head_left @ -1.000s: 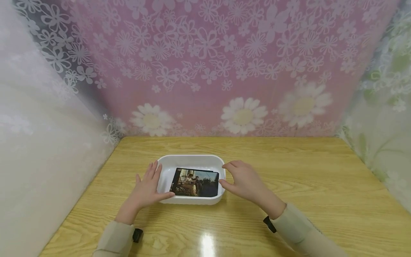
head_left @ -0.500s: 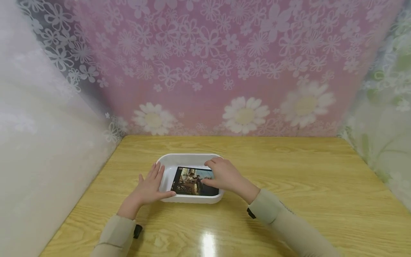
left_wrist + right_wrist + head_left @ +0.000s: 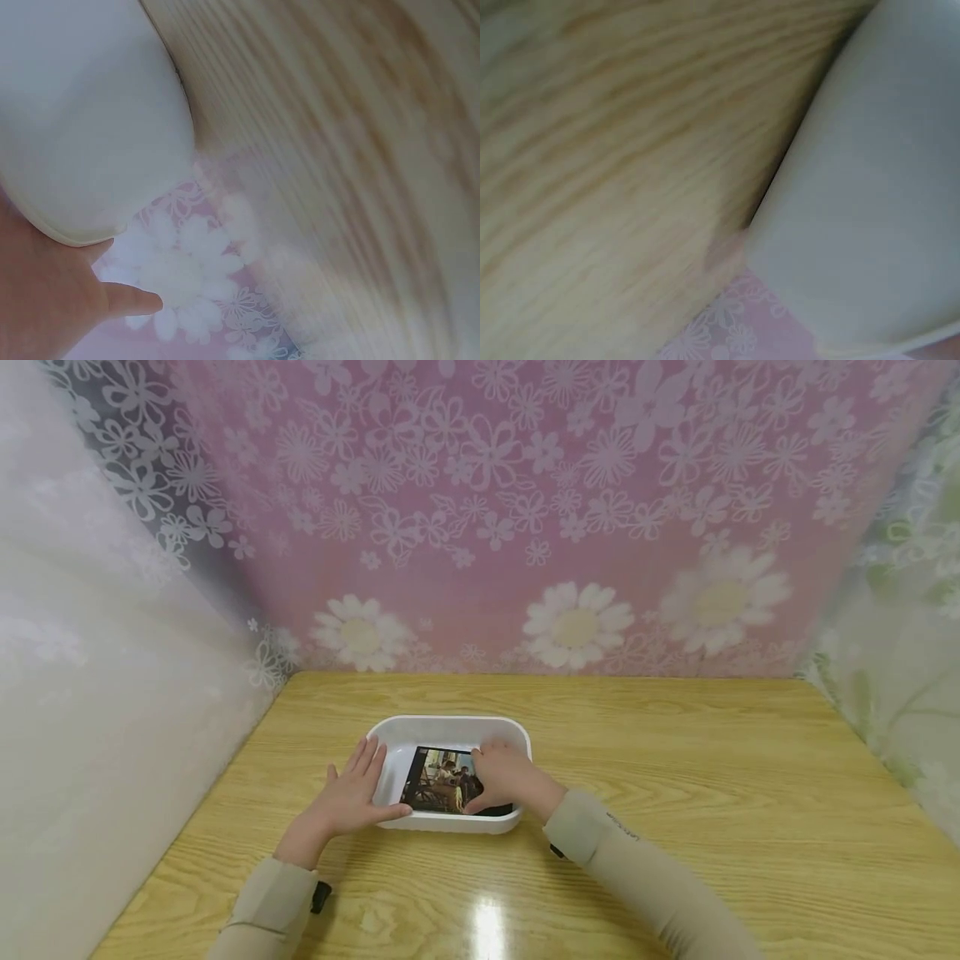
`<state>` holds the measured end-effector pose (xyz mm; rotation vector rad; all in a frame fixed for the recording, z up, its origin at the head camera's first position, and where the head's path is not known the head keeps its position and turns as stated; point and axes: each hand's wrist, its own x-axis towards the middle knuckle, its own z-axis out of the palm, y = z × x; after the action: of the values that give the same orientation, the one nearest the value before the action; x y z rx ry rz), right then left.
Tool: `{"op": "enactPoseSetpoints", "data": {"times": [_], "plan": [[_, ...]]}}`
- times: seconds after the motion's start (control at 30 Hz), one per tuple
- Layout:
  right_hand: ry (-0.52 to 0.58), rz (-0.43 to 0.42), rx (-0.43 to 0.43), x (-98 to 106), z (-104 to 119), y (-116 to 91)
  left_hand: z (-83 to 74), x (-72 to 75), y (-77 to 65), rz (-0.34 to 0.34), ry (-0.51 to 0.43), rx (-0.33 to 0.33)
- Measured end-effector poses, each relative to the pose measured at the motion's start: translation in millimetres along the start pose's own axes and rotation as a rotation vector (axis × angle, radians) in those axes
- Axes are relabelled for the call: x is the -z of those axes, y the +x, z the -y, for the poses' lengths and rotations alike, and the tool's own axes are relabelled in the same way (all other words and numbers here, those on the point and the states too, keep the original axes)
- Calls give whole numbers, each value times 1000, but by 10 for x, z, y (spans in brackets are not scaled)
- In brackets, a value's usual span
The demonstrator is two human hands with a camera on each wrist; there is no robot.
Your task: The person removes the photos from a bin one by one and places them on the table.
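A white basin (image 3: pixel 450 825) with rounded corners sits on the table. Inside it lies a dark-bordered picture card (image 3: pixel 438 781) printed with a scene of people. My left hand (image 3: pixel 341 802) rests on the basin's left end, fingers straight over the rim, thumb along the near rim. My right hand (image 3: pixel 506 777) reaches in over the right part of the card, its thumb close to the card's near edge and its blurred fingers near the far edge. The left wrist view shows the basin's outer wall (image 3: pixel 97 112) and part of the left hand (image 3: pixel 52 292).
The wood-grain table (image 3: pixel 712 793) extends to both sides of the basin. Behind it hangs a pink flowered backdrop (image 3: pixel 465 610), with pale patterned sheets at left (image 3: pixel 112 693) and right (image 3: pixel 892 652).
My right hand has moved left from the basin's right rim to over the card, covering its right part. My left hand has stayed on the rim.
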<state>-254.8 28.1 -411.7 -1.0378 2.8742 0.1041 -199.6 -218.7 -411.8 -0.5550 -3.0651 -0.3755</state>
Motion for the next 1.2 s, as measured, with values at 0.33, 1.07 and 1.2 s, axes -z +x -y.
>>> {"op": "enactPoseSetpoints", "data": {"times": [0.33,1.07,1.2], "plan": [[-2,102,-100,8,32,14,-37,49,10,8,-10,-2],[101,-71,-92,-1,-61,132,-36,41,-6,28,-27,13],[147,-78,-90,29,-62,144,-35,43,-5,25,-30,14]]}}
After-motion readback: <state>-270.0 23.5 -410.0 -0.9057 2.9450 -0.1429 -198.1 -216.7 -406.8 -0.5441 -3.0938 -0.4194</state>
